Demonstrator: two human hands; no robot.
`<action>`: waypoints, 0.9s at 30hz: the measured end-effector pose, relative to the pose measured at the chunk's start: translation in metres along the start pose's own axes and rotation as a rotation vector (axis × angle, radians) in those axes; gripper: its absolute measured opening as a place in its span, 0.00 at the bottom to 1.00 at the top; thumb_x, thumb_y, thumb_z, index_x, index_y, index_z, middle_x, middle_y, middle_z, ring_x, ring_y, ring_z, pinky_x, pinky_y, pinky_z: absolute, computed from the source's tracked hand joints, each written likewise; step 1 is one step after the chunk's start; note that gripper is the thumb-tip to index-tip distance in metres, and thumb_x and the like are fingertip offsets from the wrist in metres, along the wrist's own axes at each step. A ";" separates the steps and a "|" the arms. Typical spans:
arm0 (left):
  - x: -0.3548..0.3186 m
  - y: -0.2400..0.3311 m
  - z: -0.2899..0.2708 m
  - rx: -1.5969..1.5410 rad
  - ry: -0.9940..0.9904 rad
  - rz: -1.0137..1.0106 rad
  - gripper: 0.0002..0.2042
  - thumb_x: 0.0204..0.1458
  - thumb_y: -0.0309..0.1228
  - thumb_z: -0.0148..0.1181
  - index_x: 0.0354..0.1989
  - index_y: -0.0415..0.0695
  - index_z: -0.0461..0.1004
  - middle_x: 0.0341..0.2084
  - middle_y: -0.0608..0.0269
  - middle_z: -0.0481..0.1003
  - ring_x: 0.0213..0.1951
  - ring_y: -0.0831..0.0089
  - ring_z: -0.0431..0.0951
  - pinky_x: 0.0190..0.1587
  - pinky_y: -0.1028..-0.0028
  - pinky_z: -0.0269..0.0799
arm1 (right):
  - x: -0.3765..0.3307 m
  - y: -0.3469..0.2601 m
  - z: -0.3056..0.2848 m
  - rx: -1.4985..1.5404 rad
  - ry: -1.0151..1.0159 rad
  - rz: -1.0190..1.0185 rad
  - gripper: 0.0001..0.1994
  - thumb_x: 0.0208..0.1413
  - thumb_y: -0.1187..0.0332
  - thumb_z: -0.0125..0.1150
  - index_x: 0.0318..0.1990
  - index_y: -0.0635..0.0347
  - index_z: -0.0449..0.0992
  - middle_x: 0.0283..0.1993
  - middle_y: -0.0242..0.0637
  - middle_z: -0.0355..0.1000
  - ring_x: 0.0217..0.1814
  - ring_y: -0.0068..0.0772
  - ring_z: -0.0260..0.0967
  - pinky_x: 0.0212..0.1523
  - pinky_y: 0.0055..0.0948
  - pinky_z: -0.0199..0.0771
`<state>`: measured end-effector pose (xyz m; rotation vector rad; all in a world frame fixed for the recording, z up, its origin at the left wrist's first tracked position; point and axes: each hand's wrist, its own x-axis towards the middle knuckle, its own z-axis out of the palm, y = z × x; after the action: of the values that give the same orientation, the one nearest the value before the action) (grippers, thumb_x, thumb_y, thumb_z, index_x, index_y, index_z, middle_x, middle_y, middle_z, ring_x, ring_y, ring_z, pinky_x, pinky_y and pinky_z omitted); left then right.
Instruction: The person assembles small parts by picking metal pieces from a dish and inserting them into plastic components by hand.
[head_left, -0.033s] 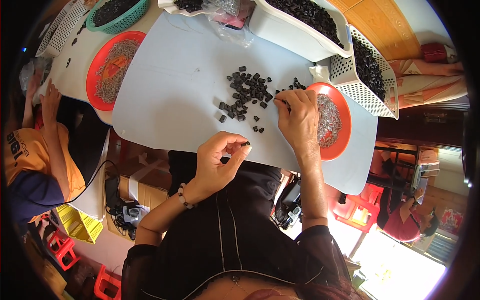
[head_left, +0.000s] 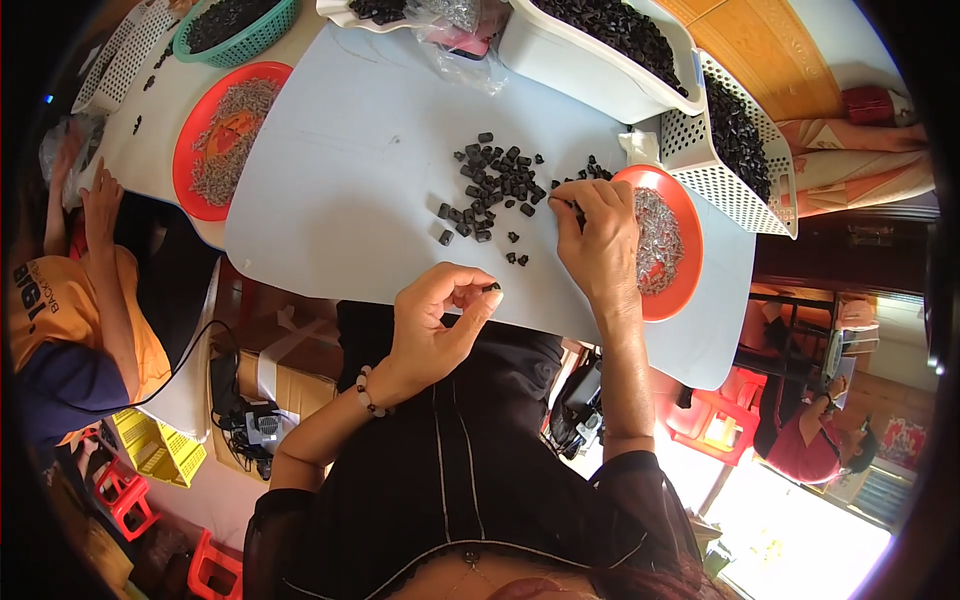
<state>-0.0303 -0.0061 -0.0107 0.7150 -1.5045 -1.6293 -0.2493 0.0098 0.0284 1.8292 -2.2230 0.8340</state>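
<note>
My left hand (head_left: pixel 440 318) is closed in a pinch over the table's near edge, with a small black plastic part (head_left: pixel 491 288) between thumb and forefinger. To its right, my right hand (head_left: pixel 598 235) has its fingers pinched beside the loose pile. Something small and dark shows at those fingertips, too hidden to name. Several black plastic parts (head_left: pixel 497 180) lie scattered on the pale blue table (head_left: pixel 330 170), ahead of my hands. An orange-red plate (head_left: pixel 688 235) of small silvery metal pieces (head_left: pixel 655 245) sits right beside my right hand, which covers part of its rim.
A white bin (head_left: pixel 590 75) and a white perforated basket (head_left: pixel 700 145), both full of black parts, stand at the far right. Left, another red plate (head_left: pixel 183 165) and a green basket (head_left: pixel 240 45) rest near a person in an orange shirt (head_left: pixel 150 340). A clear plastic bag (head_left: pixel 465 70) lies at the back.
</note>
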 end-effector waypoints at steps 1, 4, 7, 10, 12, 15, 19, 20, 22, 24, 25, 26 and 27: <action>0.000 0.000 0.000 -0.002 -0.001 -0.003 0.07 0.56 0.23 0.66 0.41 0.35 0.77 0.30 0.64 0.75 0.31 0.82 0.74 0.37 0.80 0.73 | -0.001 -0.002 -0.003 0.000 0.000 -0.001 0.06 0.47 0.77 0.67 0.33 0.55 0.80 0.34 0.35 0.75 0.41 0.43 0.69 0.44 0.38 0.73; -0.001 0.001 0.001 -0.045 -0.003 -0.032 0.08 0.57 0.23 0.65 0.42 0.35 0.77 0.30 0.65 0.76 0.31 0.83 0.75 0.37 0.79 0.73 | -0.006 -0.010 -0.016 0.319 -0.072 0.214 0.05 0.53 0.78 0.64 0.35 0.59 0.79 0.34 0.35 0.78 0.36 0.34 0.72 0.39 0.32 0.74; -0.002 0.003 0.000 -0.134 -0.020 -0.094 0.08 0.58 0.23 0.64 0.43 0.34 0.76 0.31 0.65 0.76 0.32 0.83 0.75 0.38 0.79 0.74 | -0.021 -0.015 -0.024 1.020 -0.165 0.492 0.03 0.58 0.78 0.61 0.39 0.63 0.77 0.37 0.36 0.79 0.34 0.24 0.72 0.36 0.25 0.74; -0.002 0.008 0.000 -0.194 -0.044 -0.136 0.09 0.59 0.23 0.63 0.45 0.33 0.76 0.31 0.65 0.77 0.33 0.82 0.76 0.40 0.79 0.74 | -0.046 -0.019 -0.021 1.584 -0.251 0.586 0.06 0.65 0.73 0.57 0.45 0.65 0.76 0.38 0.37 0.77 0.37 0.24 0.72 0.43 0.25 0.74; -0.003 0.012 0.002 -0.206 -0.056 -0.143 0.09 0.59 0.23 0.63 0.45 0.33 0.75 0.32 0.64 0.78 0.34 0.82 0.77 0.40 0.79 0.74 | -0.059 -0.026 -0.023 1.731 -0.278 0.659 0.09 0.66 0.68 0.58 0.46 0.66 0.77 0.38 0.36 0.76 0.37 0.24 0.72 0.42 0.26 0.75; -0.004 0.014 0.006 -0.226 -0.076 -0.157 0.09 0.60 0.23 0.63 0.45 0.33 0.75 0.32 0.64 0.78 0.34 0.82 0.77 0.41 0.79 0.74 | -0.072 -0.034 -0.024 1.777 -0.289 0.704 0.11 0.67 0.66 0.57 0.46 0.66 0.77 0.37 0.35 0.75 0.37 0.24 0.72 0.41 0.27 0.76; -0.004 0.015 0.012 -0.239 -0.092 -0.159 0.09 0.60 0.24 0.63 0.45 0.33 0.75 0.33 0.64 0.78 0.35 0.81 0.77 0.42 0.78 0.74 | -0.077 -0.034 -0.027 1.789 -0.307 0.781 0.12 0.67 0.65 0.57 0.46 0.67 0.78 0.38 0.35 0.75 0.38 0.24 0.72 0.40 0.27 0.76; -0.004 0.015 0.013 -0.244 -0.101 -0.165 0.09 0.60 0.24 0.63 0.45 0.33 0.75 0.33 0.64 0.78 0.35 0.81 0.77 0.42 0.78 0.74 | -0.078 -0.034 -0.028 1.794 -0.314 0.801 0.13 0.67 0.65 0.57 0.47 0.67 0.78 0.38 0.35 0.75 0.38 0.23 0.71 0.40 0.27 0.75; -0.004 0.016 0.015 -0.244 -0.109 -0.160 0.08 0.60 0.24 0.62 0.45 0.33 0.75 0.33 0.64 0.78 0.35 0.81 0.77 0.42 0.78 0.75 | -0.080 -0.035 -0.029 1.789 -0.287 0.807 0.12 0.67 0.65 0.58 0.47 0.67 0.78 0.39 0.35 0.75 0.38 0.24 0.71 0.40 0.27 0.75; -0.004 0.016 0.018 -0.245 -0.116 -0.156 0.08 0.60 0.24 0.62 0.45 0.33 0.75 0.33 0.64 0.78 0.35 0.81 0.77 0.42 0.78 0.75 | -0.082 -0.036 -0.029 1.784 -0.260 0.814 0.12 0.66 0.66 0.59 0.47 0.67 0.78 0.39 0.36 0.76 0.38 0.24 0.71 0.41 0.27 0.75; -0.005 0.017 0.019 -0.235 -0.109 -0.139 0.08 0.60 0.23 0.63 0.45 0.33 0.76 0.33 0.63 0.78 0.35 0.81 0.77 0.41 0.78 0.75 | -0.084 -0.036 -0.028 1.778 -0.241 0.808 0.11 0.65 0.67 0.60 0.47 0.67 0.78 0.39 0.36 0.76 0.38 0.24 0.71 0.41 0.27 0.74; -0.006 0.017 0.019 -0.226 -0.102 -0.122 0.08 0.60 0.23 0.63 0.45 0.34 0.76 0.33 0.63 0.78 0.35 0.81 0.77 0.40 0.78 0.75 | -0.085 -0.037 -0.027 1.772 -0.223 0.803 0.10 0.63 0.69 0.62 0.47 0.67 0.78 0.39 0.36 0.76 0.38 0.24 0.71 0.41 0.26 0.74; -0.006 0.018 0.019 -0.224 -0.103 -0.122 0.08 0.60 0.23 0.63 0.45 0.34 0.76 0.33 0.63 0.78 0.35 0.81 0.77 0.40 0.78 0.75 | -0.085 -0.038 -0.028 1.773 -0.222 0.803 0.10 0.63 0.69 0.62 0.47 0.67 0.78 0.39 0.36 0.76 0.38 0.24 0.71 0.41 0.26 0.74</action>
<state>-0.0395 0.0098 0.0088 0.6164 -1.3419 -1.9169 -0.1991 0.0934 0.0261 0.9048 -2.2493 3.6499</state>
